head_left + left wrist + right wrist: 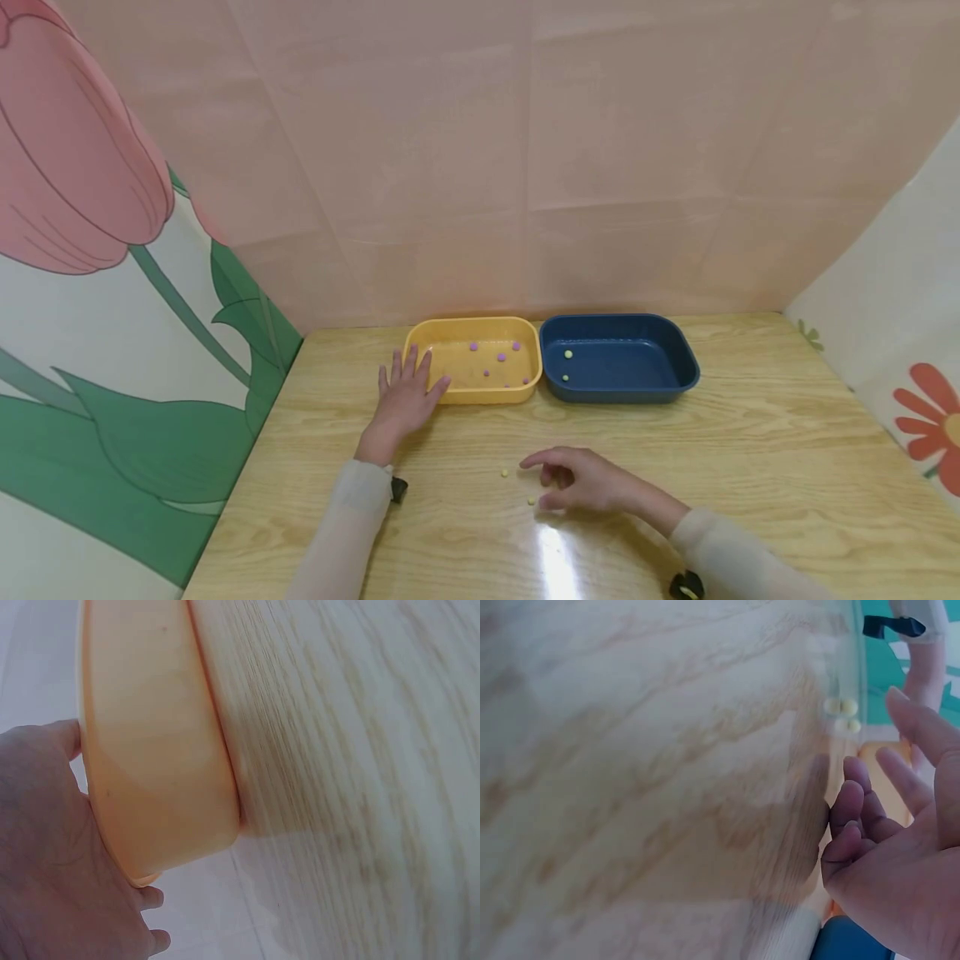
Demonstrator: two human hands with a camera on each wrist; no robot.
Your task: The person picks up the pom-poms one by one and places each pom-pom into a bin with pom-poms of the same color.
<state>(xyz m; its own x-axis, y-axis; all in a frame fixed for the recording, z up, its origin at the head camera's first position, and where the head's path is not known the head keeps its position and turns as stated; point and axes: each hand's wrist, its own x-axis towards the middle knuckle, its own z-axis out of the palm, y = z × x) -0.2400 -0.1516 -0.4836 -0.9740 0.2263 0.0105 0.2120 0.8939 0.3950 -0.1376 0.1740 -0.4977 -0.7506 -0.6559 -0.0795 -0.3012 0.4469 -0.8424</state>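
My left hand rests on the left end of the yellow tray, fingers spread over its rim. In the left wrist view, the thumb and palm of that hand lie along the rim of the yellow tray. Just above the tabletop is my right hand, index finger extended and thumb apart from it, the other fingers curled in. Two small pale yellow balls, a far one and a near one, lie by its fingertips. Nothing shows between that thumb and index finger.
A dark blue tray stands against the yellow tray's right side, with two pale yellow balls inside. Several purple balls lie in the yellow tray. Behind both trays rises a pink cloth backdrop.
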